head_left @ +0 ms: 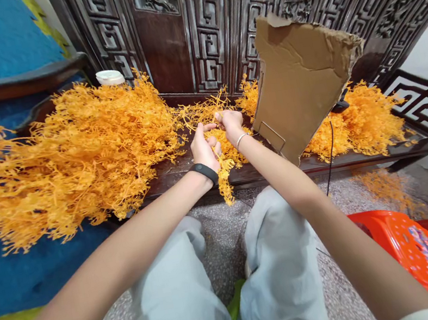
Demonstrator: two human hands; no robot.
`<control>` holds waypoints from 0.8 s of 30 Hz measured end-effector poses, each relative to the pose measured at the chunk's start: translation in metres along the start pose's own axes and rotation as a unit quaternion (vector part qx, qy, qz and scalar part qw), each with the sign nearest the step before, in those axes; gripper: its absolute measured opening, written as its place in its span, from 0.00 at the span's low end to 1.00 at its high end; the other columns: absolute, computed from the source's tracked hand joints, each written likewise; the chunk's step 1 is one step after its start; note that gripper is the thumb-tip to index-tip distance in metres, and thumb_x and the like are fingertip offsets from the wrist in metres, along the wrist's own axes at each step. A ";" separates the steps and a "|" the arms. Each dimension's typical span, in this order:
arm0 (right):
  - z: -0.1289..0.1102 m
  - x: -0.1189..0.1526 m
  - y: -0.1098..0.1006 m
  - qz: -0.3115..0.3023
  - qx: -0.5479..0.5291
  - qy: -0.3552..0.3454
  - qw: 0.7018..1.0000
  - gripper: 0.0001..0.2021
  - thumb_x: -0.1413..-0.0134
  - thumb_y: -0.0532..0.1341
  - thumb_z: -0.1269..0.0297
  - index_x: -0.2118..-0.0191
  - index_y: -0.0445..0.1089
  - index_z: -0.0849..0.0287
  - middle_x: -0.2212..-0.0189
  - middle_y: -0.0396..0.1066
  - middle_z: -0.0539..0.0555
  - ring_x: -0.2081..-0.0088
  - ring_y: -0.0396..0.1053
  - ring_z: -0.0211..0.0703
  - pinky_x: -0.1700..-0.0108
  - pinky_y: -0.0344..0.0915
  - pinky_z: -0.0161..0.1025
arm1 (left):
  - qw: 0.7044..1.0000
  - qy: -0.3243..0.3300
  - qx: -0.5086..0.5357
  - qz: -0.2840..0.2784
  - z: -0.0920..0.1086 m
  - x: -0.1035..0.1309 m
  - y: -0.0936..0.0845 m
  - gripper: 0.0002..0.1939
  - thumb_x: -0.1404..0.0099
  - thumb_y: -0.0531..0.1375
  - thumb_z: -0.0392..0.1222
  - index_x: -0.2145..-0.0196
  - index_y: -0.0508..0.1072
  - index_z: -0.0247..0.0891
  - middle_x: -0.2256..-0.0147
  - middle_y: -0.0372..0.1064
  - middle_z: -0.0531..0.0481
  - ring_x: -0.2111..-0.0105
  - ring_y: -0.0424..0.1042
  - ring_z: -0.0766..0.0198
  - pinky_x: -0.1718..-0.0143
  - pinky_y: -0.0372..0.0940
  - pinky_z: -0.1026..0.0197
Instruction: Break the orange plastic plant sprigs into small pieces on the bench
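Observation:
My left hand (206,147), with a black band at the wrist, is closed around an orange sprig (225,180) that hangs down below the palm. Close beside it, my right hand (231,122) pinches part of an orange stem, its fingertips almost meeting the left ones. A large heap of orange branching strands (112,145) lies to the left of both hands. Looser orange strands spread on the dark wooden bench behind and beneath the hands. The exact contact at the fingertips is too small to make out.
A cardboard piece (299,79) stands tilted right of my hands, with another orange heap (372,118) and a black cable beyond. A white round container (110,78) sits at the back left. A red stool (416,251) stands at the lower right, near a person's foot.

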State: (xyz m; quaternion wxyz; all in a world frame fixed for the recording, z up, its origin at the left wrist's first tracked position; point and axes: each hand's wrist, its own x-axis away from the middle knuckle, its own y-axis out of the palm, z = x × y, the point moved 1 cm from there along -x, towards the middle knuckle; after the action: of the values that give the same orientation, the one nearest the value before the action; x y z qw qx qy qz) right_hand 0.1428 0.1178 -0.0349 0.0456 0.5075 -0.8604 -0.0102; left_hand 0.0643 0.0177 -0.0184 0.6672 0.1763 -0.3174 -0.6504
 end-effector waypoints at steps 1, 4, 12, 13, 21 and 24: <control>0.001 -0.004 -0.001 0.010 0.004 -0.006 1.000 0.05 0.58 0.58 0.76 0.79 0.65 0.63 0.84 0.62 0.45 0.82 0.57 0.28 0.76 0.57 0.31 | 1.000 0.004 -0.001 0.002 0.001 0.004 0.001 0.15 0.34 0.48 0.50 0.73 0.63 0.39 0.89 0.38 0.63 0.91 0.38 0.75 0.87 0.36 0.67; 0.005 -0.022 -0.018 0.092 0.025 -0.009 0.995 0.04 0.56 0.57 0.74 0.77 0.65 0.62 0.83 0.62 0.45 0.81 0.59 0.29 0.76 0.58 0.31 | 1.000 0.013 -0.012 -0.022 0.003 0.026 0.004 0.16 0.33 0.47 0.49 0.72 0.65 0.38 0.89 0.37 0.62 0.91 0.39 0.75 0.87 0.37 0.68; 0.021 -0.047 -0.057 0.054 0.201 -0.132 0.969 0.04 0.56 0.61 0.71 0.70 0.66 0.61 0.78 0.65 0.46 0.73 0.64 0.34 0.65 0.61 0.33 | 0.997 0.007 -0.030 -0.074 0.008 0.039 -0.006 0.18 0.33 0.47 0.49 0.72 0.66 0.36 0.89 0.37 0.63 0.91 0.38 0.76 0.87 0.36 0.68; 0.023 -0.045 -0.056 0.028 0.259 -0.167 0.951 0.05 0.55 0.62 0.71 0.69 0.66 0.60 0.77 0.66 0.47 0.72 0.65 0.35 0.63 0.61 0.34 | 0.997 0.002 -0.037 -0.065 0.008 0.034 -0.010 0.17 0.32 0.47 0.48 0.72 0.66 0.36 0.89 0.38 0.63 0.91 0.38 0.76 0.88 0.35 0.68; 0.031 -0.030 -0.055 -0.084 0.514 -0.259 0.813 0.04 0.50 0.59 0.69 0.68 0.71 0.60 0.62 0.69 0.56 0.61 0.66 0.43 0.57 0.62 0.39 | 0.985 0.012 -0.115 -0.128 0.020 0.020 -0.029 0.20 0.39 0.53 0.58 0.71 0.69 0.37 0.87 0.49 0.59 0.90 0.51 0.74 0.87 0.48 0.69; 0.033 -0.034 -0.060 -0.077 0.539 -0.243 0.803 0.07 0.49 0.57 0.70 0.68 0.73 0.60 0.60 0.69 0.57 0.59 0.67 0.45 0.55 0.62 0.40 | 0.986 -0.001 -0.118 -0.115 0.025 0.017 -0.036 0.21 0.41 0.55 0.59 0.71 0.71 0.36 0.85 0.54 0.57 0.87 0.56 0.73 0.85 0.54 0.67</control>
State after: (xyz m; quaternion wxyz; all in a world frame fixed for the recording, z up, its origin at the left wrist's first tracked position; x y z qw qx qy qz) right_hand 0.2083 0.1178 -0.0737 -0.4469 0.4955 -0.6686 0.3283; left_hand 0.0204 0.0024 -0.0203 0.6037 0.1311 -0.2171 -0.7558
